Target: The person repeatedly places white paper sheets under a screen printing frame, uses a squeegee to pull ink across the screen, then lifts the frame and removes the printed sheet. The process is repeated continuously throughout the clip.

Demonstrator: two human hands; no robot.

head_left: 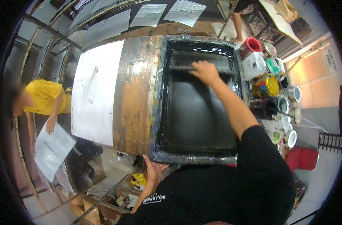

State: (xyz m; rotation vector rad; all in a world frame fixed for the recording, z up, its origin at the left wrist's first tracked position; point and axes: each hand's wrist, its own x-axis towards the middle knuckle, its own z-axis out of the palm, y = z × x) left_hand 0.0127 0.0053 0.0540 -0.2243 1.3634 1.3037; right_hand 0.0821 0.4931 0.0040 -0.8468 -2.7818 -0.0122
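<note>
A screen printing frame [156, 123] with dark ink across its mesh lies flat on the wooden table [131, 93]. Near the frame's far end, my right hand [206, 72] is closed around a squeegee [226, 71], a dark bar spanning most of the mesh's width. My fingers partly hide its middle. At the frame's near left corner, my left hand [155, 171] grips the edge, thumb raised and fingers against the rim. To the left of the frame, a large white sheet [94, 93] covers the table's left part.
Paint cans and tubs, including a yellow-lidded can [271, 85], crowd the frame's right side. On the left, a person in a yellow shirt [43, 96] holds a printed sheet [55, 152]. More sheets [148, 15] lie beyond the table. A red chair [307, 158] stands at right.
</note>
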